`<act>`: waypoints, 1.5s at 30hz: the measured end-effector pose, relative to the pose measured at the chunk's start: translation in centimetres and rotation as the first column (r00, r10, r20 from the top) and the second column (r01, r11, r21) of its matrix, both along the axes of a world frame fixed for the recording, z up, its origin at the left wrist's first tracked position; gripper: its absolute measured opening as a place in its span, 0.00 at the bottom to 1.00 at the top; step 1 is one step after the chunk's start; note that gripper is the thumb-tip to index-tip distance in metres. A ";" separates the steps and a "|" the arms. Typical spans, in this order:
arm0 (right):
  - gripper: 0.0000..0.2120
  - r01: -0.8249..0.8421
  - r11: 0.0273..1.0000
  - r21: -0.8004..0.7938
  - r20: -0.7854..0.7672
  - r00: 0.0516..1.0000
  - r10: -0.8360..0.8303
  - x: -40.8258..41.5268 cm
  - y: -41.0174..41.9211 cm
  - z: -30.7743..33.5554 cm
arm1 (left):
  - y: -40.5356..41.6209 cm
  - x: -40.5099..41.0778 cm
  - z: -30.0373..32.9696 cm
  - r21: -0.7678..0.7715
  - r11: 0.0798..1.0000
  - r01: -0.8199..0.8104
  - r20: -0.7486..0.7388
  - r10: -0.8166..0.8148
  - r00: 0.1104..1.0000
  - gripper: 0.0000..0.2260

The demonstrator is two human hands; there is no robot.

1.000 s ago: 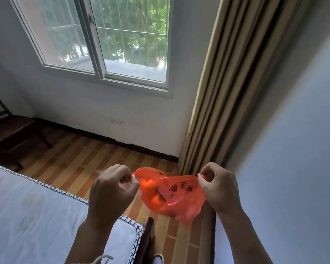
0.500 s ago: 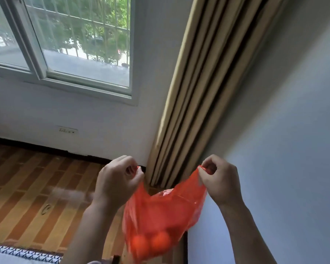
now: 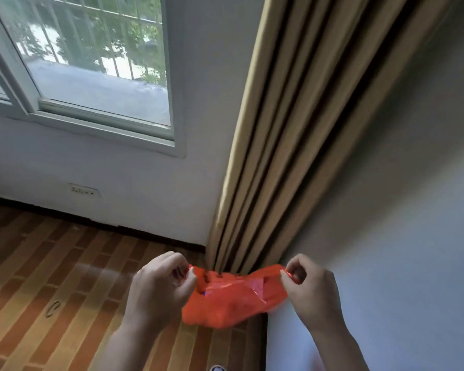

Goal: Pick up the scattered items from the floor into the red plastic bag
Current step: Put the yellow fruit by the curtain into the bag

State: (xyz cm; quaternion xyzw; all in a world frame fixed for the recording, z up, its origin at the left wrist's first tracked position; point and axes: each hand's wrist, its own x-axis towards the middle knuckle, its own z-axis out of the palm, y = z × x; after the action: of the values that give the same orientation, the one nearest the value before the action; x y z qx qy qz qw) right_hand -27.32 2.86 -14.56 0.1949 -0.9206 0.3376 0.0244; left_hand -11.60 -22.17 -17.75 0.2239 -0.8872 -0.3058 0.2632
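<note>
Red plastic bag held stretched, contents inside

Red plastic bag (image 3: 231,301) hangs between both hands: left hand (image 3: 160,286) and right hand (image 3: 310,290) each pinch a top edge. Something bulges inside. One small curved item (image 3: 52,308) seemingly remains on the floor (image 3: 38,263).

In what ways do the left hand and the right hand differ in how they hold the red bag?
The left hand holds the red bag at its left end, the right hand at its right end. The left hand sits over the wooden floor, the right hand before the grey wall. Both pinch the bag with curled fingers.
</note>
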 end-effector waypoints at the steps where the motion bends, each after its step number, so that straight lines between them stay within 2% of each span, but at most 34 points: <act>1: 0.15 -0.017 1.000 0.005 0.030 0.999 0.016 -1.6 -0.2 -1.1 | -0.1 -0.9 -1.0 0.013 1.000 -0.015 0.025 0.014 1.000 0.09; 9: 0.14 -0.098 0.994 0.046 0.216 0.973 0.086 -10.5 -2.4 -12.5 | -1.1 -7.4 -10.8 0.043 0.998 -0.034 0.122 0.028 0.992 0.09; 18: 0.14 -0.037 0.993 0.108 0.293 0.956 0.004 -12.1 -1.8 -26.5 | -1.1 -10.7 -25.8 0.117 0.993 0.002 0.221 -0.028 0.975 0.11; 27: 0.12 -0.035 0.989 0.143 0.281 0.960 -0.006 -12.3 -1.3 -42.6 | -0.6 -12.5 -41.4 0.140 0.986 0.091 0.215 -0.120 0.969 0.11; 34: 0.13 -0.010 0.998 0.062 0.291 0.957 -0.009 -11.9 -0.2 -55.6 | 0.4 -12.8 -54.0 0.119 0.987 0.109 0.185 -0.130 0.974 0.13; 39: 0.12 0.040 0.999 0.007 0.217 0.975 -0.041 -11.7 0.4 -63.2 | 0.7 -13.2 -61.3 0.106 0.982 0.158 0.108 -0.169 0.980 0.13; 45: 0.11 0.025 0.999 -0.021 0.132 0.991 -0.022 -11.3 0.3 -70.0 | 0.9 -12.7 -68.4 0.077 0.982 0.173 0.092 -0.179 0.980 0.12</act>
State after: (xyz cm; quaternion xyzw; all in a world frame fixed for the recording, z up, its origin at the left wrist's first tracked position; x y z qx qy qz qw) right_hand -38.59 3.17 -84.59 0.1608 -0.9185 0.3600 -0.0302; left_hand -24.28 -21.28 -86.13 0.1681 -0.9044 -0.3466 0.1834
